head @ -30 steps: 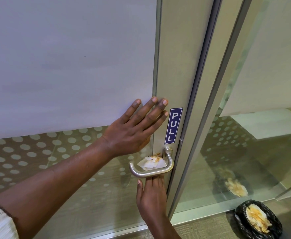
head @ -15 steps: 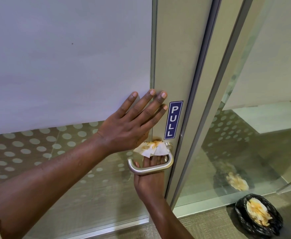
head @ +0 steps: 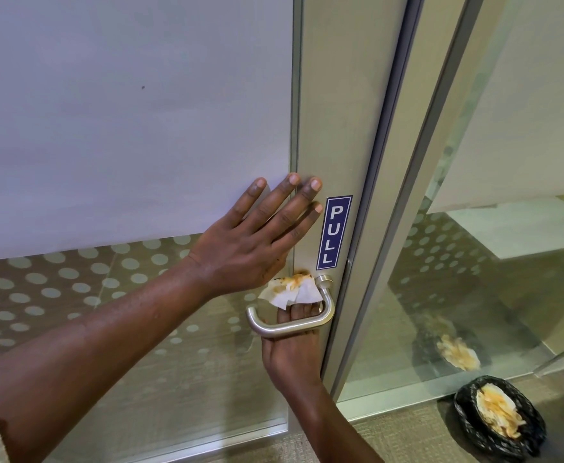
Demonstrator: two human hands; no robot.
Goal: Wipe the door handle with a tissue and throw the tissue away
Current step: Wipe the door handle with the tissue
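A brushed-metal lever door handle (head: 284, 325) juts from the door's metal stile. My right hand (head: 292, 355) reaches up from below, its fingers passing behind the lever. Those fingers hold a white tissue (head: 294, 290) with orange stains between the lever and the door, near the handle's base. An orange smear shows on the stile just above the tissue. My left hand (head: 257, 238) lies flat on the door above the handle, fingers spread, holding nothing.
A blue PULL sticker (head: 334, 232) is on the stile beside my left fingertips. On the carpet at lower right stands a bin lined with a black bag (head: 499, 419), holding stained tissues. A fixed glass panel (head: 474, 262) flanks the door.
My right hand has slid up behind the lever, carrying the tissue higher toward the handle's base. My left hand stays flat on the door.
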